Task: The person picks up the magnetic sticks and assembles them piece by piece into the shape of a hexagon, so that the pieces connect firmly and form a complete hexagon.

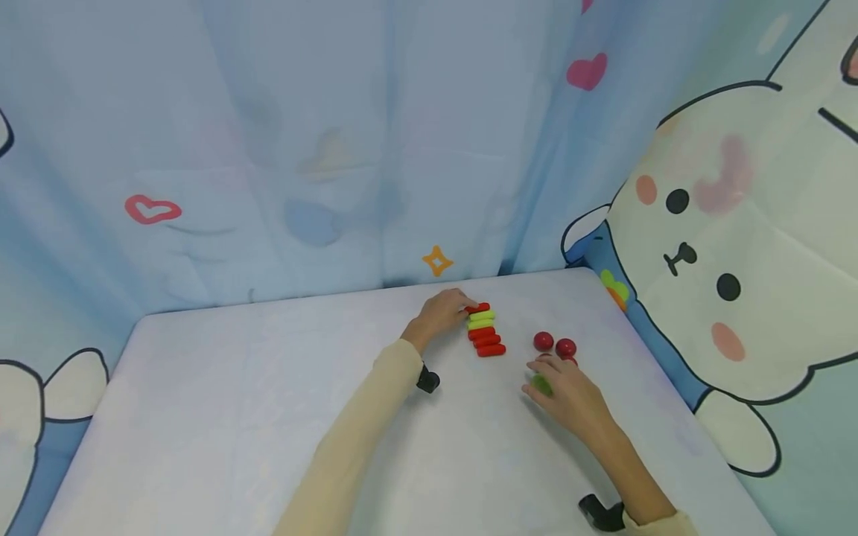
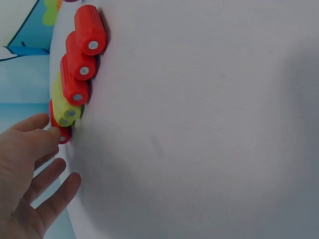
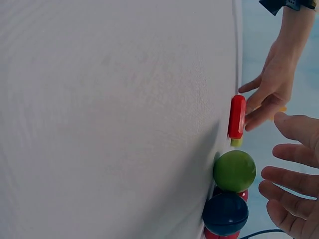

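Observation:
A row of short ribbed cylinders lies on the white table: a red cylinder (image 1: 477,307) at the far end, two yellow-green cylinders (image 1: 481,320) beside it, and three red ones (image 1: 486,342) nearer. My left hand (image 1: 442,313) pinches the far red cylinder at its end, its other fingers spread. To the right, my right hand (image 1: 566,391) hovers with loosely extended fingers over a group of balls. A green ball (image 3: 234,171) and a dark blue ball (image 3: 225,214) are by its fingers; the blue one is hidden in the head view.
Red balls (image 1: 544,341) sit just beyond my right hand. The white table (image 1: 221,417) spreads to the left and front. A printed light-blue curtain (image 1: 302,149) hangs along its back edge, with another printed cloth (image 1: 757,223) at the right.

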The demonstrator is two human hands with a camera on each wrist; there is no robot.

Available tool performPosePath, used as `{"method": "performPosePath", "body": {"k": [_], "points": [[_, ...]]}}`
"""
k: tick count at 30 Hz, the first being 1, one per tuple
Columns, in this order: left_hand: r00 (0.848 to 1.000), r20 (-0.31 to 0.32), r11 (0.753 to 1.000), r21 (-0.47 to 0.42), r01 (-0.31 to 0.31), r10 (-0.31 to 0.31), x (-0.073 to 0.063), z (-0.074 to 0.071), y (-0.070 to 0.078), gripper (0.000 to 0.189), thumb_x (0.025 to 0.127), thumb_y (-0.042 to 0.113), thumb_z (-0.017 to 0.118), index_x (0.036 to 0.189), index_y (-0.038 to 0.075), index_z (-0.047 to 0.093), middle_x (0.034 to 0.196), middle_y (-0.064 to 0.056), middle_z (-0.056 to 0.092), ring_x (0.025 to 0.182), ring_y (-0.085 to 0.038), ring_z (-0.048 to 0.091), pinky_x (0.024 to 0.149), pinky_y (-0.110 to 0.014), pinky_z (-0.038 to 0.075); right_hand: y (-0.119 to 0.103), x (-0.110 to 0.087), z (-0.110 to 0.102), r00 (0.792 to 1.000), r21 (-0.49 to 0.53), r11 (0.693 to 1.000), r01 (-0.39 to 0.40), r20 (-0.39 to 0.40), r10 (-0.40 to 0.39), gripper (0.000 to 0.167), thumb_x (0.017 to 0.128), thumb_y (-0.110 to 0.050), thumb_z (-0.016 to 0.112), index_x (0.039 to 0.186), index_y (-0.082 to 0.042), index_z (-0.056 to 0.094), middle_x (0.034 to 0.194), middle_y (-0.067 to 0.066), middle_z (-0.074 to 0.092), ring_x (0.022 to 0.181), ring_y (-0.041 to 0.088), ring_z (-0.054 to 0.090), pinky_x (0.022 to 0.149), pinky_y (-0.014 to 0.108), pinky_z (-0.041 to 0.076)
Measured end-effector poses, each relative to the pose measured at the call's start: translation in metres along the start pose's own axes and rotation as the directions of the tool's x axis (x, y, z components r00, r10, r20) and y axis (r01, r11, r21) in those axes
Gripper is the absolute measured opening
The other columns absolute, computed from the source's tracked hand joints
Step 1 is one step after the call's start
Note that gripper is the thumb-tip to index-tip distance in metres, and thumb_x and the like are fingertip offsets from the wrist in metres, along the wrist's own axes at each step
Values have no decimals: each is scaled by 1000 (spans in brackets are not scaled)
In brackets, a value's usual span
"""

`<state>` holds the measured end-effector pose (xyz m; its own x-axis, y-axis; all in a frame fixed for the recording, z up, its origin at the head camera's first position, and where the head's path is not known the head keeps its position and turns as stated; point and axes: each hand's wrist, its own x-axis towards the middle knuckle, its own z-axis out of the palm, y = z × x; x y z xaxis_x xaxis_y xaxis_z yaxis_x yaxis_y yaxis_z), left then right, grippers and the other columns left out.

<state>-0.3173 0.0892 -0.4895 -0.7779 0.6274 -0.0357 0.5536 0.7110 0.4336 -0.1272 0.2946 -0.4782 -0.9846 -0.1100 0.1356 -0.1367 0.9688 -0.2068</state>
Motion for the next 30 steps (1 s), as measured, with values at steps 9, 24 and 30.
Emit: {"method": "performPosePath", "body": {"k": [9,24,30], "points": [[996,-65,999,1,54,-53,5,8,1,33,97,20,59,129,21,64,126,2,66,117,-16,59,101,-29,48,7,-6,0,999,-2,1000,17,-31,-17,52,76,-29,82,121,-7,66,123,17,64,114,35,59,88,50,55],[981,-157,992,-73,102,-113,2,10,-6,28,95,16,61,123,14,67,120,-2,69,108,-19,61,100,-30,49,6,-7,1,1000,15,1000,17,6,-17,40,75,-17,84,111,-7,70,108,12,69,102,30,62,86,45,56],[979,-162,989,-98,113,-128,-3,4,-15,25,94,11,63,119,10,67,112,-5,68,100,-20,59,95,-30,51,4,-5,3,1000,57,998,5,27,-7,37,76,-12,82,110,-3,69,106,13,68,101,30,61,85,45,56]]}}
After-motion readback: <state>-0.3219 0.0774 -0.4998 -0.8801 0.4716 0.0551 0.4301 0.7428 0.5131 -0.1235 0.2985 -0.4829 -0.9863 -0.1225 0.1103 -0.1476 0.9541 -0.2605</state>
